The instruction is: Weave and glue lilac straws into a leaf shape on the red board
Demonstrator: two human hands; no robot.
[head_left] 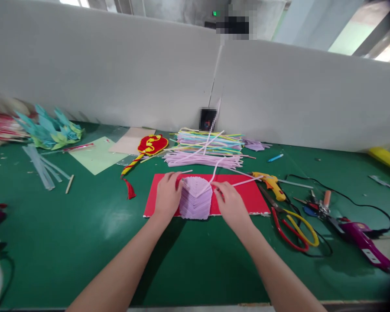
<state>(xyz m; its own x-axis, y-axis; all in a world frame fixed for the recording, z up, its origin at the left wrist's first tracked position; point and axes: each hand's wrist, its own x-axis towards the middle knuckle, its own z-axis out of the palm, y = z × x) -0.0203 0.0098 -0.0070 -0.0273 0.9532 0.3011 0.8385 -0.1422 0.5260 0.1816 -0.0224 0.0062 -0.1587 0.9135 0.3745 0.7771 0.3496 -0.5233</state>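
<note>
A lilac leaf-shaped piece (196, 203) built of pipe cleaners laid in V-shaped rows lies on a red board (242, 206). My left hand (168, 193) is closed at its left edge, with fingertips pressing on the upper left corner. At the upper right corner my right hand (230, 200) pinches the end of a pale lilac pipe cleaner (216, 168), which curves up from the piece. Its fingertips partly hide the grip. Behind the board is a pile of pipe cleaners (204, 160) in lilac, yellow and blue.
Right of the board lie a yellow glue gun (271, 184), red-and-yellow-handled scissors (295, 229), a purple corded tool (365, 247) and keys (318, 206). A red fan-shaped ornament (152, 145), green paper (99, 156), glue sticks (40, 169) and teal paper leaves (52, 128) are leftward. A grey partition (117, 73) stands behind.
</note>
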